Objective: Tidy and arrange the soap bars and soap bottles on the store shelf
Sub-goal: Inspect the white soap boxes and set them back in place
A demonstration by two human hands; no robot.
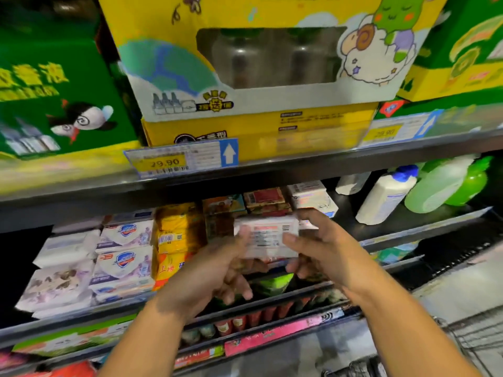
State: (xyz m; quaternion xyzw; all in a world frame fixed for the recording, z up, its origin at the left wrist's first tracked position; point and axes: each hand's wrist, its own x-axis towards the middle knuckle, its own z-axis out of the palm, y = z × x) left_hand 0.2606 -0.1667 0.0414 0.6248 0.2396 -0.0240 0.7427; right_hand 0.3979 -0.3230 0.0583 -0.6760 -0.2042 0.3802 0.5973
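The left hand point(217, 268) and the right hand point(324, 248) together hold a white rectangular cardboard soap box point(268, 238), and we see its printed side with a barcode facing the camera. The left thumb lies on the box's left end and the right thumb on its right end, while the other fingers curl beneath and behind it. We find the box in the air just in front of the bars stacked on the dark metal shelf point(424, 226). Behind it sit a red-brown soap carton point(265, 200) and a white soap carton point(310, 198). To the left we see yellow-orange wrapped soap packs point(174, 232) and white soap packs with a blue shield mark point(125, 251). To the right lean a white plastic bottle with a blue cap point(386, 197), a pale green plastic bottle point(438, 186) and a bright green plastic bottle point(472, 183). Above, a yellow price label point(167, 162) hangs below a yellow windowed carton point(163, 28).
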